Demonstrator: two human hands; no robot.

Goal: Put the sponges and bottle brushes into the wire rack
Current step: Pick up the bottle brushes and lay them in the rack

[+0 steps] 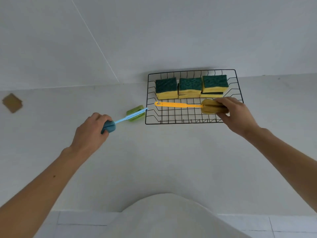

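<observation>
A brown patch (12,102) lay on the white counter (163,160) at far left, well apart from everything else.

Left hand (91,130) was closed around the dark blue foam head of the blue brush (120,120), held above the counter. Its pale blue handle was thin and straight, long axis running up and to the right, the tip pointing at the rack's left edge and just reaching it. The handle crossed in front of a green brush (135,113), whose ribbed lime foam head showed on the counter just left of the rack (its own handle could not be made out).

The wire rack (188,120) was black, rectangular, with raised sides, set against the wall. Along its far side stood the sponges (190,87): yellow foam with dark green scrub tops, in three groups side by side; the middle and right groups were stacked.

The yellow brush (185,105) lay across the rack in front of the sponges, long axis nearly level, left to right. Its orange-yellow handle pointed left, ending in a small hook near the rack's left side; its olive-yellow lobed foam head was at right.

Right hand (235,114) was clasped on that foam head, fingers over the top and thumb below, above the rack's near right corner.
</observation>
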